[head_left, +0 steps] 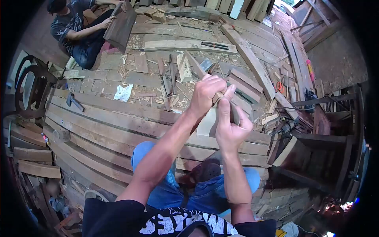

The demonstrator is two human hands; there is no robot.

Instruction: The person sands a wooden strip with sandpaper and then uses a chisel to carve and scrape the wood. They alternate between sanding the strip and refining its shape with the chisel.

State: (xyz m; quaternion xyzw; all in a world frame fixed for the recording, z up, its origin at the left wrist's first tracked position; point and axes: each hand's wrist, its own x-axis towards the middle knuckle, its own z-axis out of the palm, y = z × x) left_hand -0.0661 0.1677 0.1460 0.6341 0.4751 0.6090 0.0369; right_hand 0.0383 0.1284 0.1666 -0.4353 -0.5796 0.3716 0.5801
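Note:
My left hand (207,93) is closed around a narrow wooden strip (192,63), whose far end sticks out ahead of the fist. Right beside it, my right hand (233,132) pinches a bent, pale sheet (207,125) that looks like sandpaper against the near end of the strip. Both hands touch or nearly touch there, above the slatted wooden bench (114,122). The fingers hide much of where sheet and wood meet.
Pincers (215,45) lie on a plank ahead, and a hammer (74,102) rests to the left near a white cloth (123,93). Orange-handled scissors (280,87) lie right. Wood scraps and shavings cover the floor. Another person (81,31) sits at upper left holding a board.

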